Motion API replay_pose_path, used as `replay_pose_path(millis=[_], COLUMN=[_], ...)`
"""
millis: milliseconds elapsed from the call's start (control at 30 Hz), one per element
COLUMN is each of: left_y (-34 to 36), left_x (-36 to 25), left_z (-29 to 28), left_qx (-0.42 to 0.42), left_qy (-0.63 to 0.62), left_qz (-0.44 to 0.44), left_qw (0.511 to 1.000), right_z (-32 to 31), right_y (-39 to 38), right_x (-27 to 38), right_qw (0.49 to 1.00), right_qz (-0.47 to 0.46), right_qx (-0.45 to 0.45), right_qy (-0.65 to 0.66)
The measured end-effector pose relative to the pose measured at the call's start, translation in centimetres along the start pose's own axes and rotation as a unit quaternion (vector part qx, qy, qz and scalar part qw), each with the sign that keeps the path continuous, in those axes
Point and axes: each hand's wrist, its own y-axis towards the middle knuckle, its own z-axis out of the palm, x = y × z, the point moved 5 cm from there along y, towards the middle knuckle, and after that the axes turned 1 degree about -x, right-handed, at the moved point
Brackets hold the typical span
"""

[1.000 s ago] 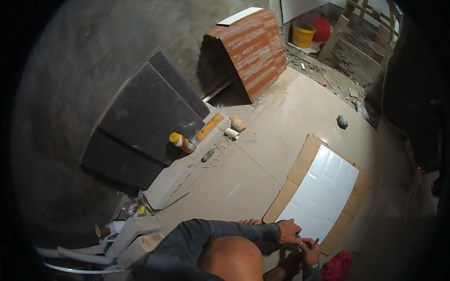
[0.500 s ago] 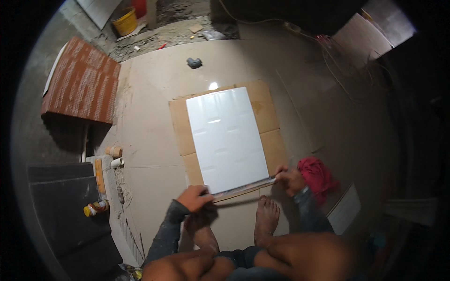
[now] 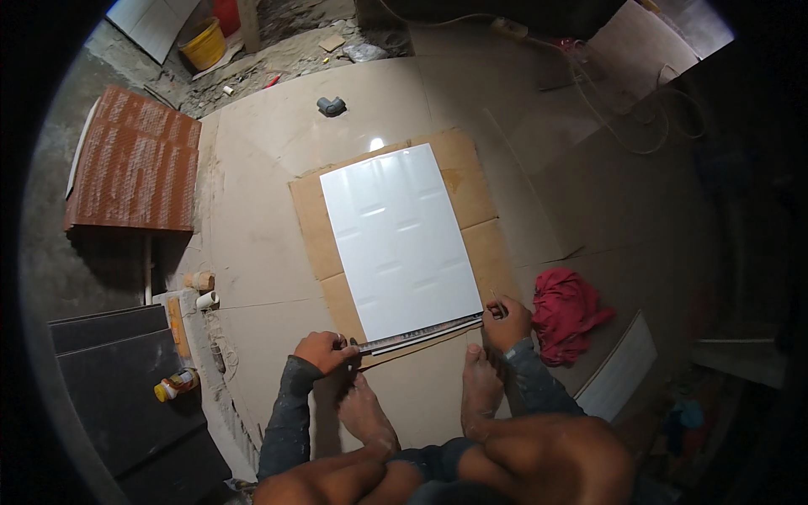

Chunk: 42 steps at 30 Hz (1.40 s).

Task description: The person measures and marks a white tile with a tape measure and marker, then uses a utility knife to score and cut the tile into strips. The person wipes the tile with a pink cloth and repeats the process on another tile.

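A white glossy wall tile [image 3: 402, 240] with raised dashes lies on a flattened cardboard sheet [image 3: 471, 181] before my feet. Along its near edge runs a narrow metal ruler [image 3: 421, 333] with dark markings. My left hand [image 3: 322, 350] pinches the ruler's left end, thumb and fingers together at the tile's near left corner. Beside the near right corner, my right hand [image 3: 507, 323] is closed. Something thin and pointed sticks up from its fingers, too small to name. Whether this hand touches the ruler's right end is unclear.
A red cloth [image 3: 570, 316] lies right of my right hand, with a pale panel [image 3: 619, 366] nearer. Left are stacked dark tiles [image 3: 126, 370], a yellow-capped bottle [image 3: 176, 385] and a brown tile stack [image 3: 139, 164]. A grey pipe elbow [image 3: 332, 106] and yellow bucket [image 3: 202, 44] stand farther off.
My left hand has shifted a little left. My right hand has drawn back from the tile corner, its fingers now curled upward. The ruler shows more plainly along the tile edge.
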Motion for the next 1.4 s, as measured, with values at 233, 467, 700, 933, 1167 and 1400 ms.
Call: replay_pose_path(millis=[233,467,700,933,1167,1400], left_y=[0.0,0.0,0.0,-0.5,0.4,0.8], left_x=[-2.1,-4.2,-5.5,-5.4,-4.7,-4.8], left_z=[0.2,0.3,0.2,1.2,2.3,2.7], left_qx=[0.009,-0.022,-0.018,-0.081,-0.063,-0.041], left_qy=[0.091,0.119,0.117,0.12,0.124,0.095], left_qz=[-0.109,-0.147,-0.113,-0.071,-0.028,-0.06], left_qw=[0.99,0.982,0.987,0.987,0.99,0.993], right_z=[0.3,0.7,0.7,1.0,1.0,1.1], right_y=[-0.3,-0.1,-0.4,-1.2,-1.3,-1.6], right_x=[0.6,0.3,-0.3,-0.9,-0.8,-0.2], right_qw=[1.0,1.0,0.999,0.998,0.999,0.998], right_qz=[0.01,-0.004,0.009,0.031,0.018,0.006], right_qx=[0.006,0.02,0.022,-0.017,-0.022,-0.03], right_qy=[0.004,0.006,0.028,0.054,0.046,0.05])
